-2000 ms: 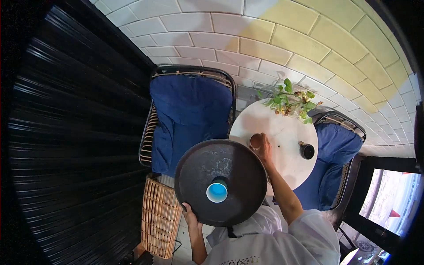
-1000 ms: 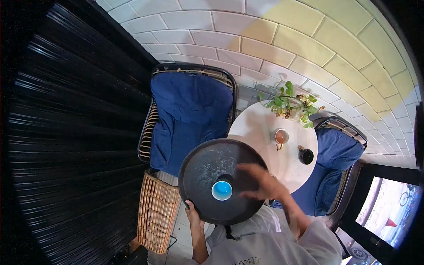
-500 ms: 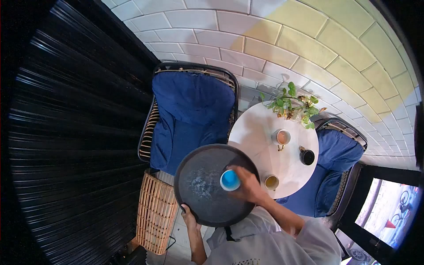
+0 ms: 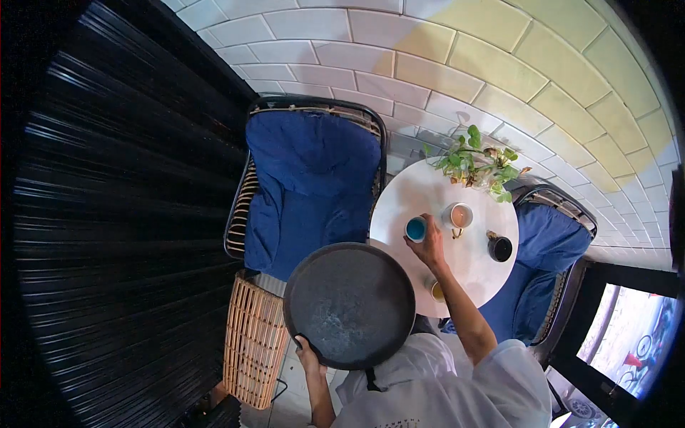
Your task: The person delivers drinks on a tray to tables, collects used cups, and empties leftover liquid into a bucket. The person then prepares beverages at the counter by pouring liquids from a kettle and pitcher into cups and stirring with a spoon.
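Note:
My left hand (image 4: 310,354) grips the near left rim of a round dark tray (image 4: 349,285), which has pale smudges on its surface and carries nothing. Over the left part of the round white table (image 4: 399,189), my right hand (image 4: 430,246) holds a cup with a blue inside (image 4: 415,229). Whether this cup touches the tabletop I cannot tell. Just right of it stands a white cup with a pinkish inside (image 4: 460,215). Farther right is a black cup (image 4: 499,248). A cup with a yellowish inside (image 4: 437,290) is partly hidden behind my right forearm.
A leafy plant (image 4: 474,162) stands at the table's back edge by the tiled wall (image 4: 428,64). Blue-cushioned chairs flank the table, one left (image 4: 310,185) and one right (image 4: 539,242). A rattan piece (image 4: 253,342) is at lower left, a lit screen (image 4: 624,342) at lower right.
My right hand has carried the blue-lined cup from the tray up and right to over the table. The tray stays in my left hand, nearly in place.

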A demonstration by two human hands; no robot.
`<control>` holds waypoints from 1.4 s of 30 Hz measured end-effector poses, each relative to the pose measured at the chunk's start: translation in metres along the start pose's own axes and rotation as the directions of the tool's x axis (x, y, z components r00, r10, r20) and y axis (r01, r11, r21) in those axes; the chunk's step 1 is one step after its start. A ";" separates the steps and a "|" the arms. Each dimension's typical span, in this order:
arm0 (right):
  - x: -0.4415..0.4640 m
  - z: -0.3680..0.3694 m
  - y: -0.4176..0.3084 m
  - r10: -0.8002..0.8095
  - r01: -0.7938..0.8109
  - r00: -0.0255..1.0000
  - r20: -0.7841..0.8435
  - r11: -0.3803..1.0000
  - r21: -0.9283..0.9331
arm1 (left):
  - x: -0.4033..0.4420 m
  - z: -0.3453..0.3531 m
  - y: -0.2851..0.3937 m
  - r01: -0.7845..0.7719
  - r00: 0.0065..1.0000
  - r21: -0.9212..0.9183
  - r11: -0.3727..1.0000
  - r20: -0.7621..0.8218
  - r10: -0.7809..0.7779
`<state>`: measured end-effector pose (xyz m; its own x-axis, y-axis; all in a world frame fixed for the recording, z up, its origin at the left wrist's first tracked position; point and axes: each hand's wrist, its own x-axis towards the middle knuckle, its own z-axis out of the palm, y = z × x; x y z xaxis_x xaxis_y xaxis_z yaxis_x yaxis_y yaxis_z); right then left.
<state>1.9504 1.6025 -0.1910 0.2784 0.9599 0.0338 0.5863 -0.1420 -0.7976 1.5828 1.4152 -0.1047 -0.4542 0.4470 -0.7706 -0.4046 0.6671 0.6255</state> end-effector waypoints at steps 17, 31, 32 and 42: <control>-0.007 0.011 0.015 -0.121 0.113 0.989 -0.085 0.990 -0.088 | -0.008 0.011 0.005 0.017 1.000 0.071 0.997 0.024 -0.019; -0.044 -0.049 0.103 0.520 -0.405 0.830 -0.201 0.811 0.423 | 0.001 0.018 0.019 0.043 0.991 0.025 0.999 0.122 -0.046; -0.040 -0.050 0.110 0.535 -0.453 0.845 -0.009 0.725 0.518 | -0.002 0.023 0.024 0.062 0.995 0.072 0.996 0.076 -0.067; -0.037 -0.059 0.078 0.529 -0.416 0.841 -0.115 0.766 0.490 | 0.011 0.018 0.037 -0.012 0.993 0.147 0.989 0.116 -0.005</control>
<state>2.0305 1.5417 -0.2193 0.6319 0.7038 -0.3246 -0.0390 -0.3894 -0.9202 1.5772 1.4559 -0.0920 -0.3568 0.5098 -0.7828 -0.2781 0.7420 0.6100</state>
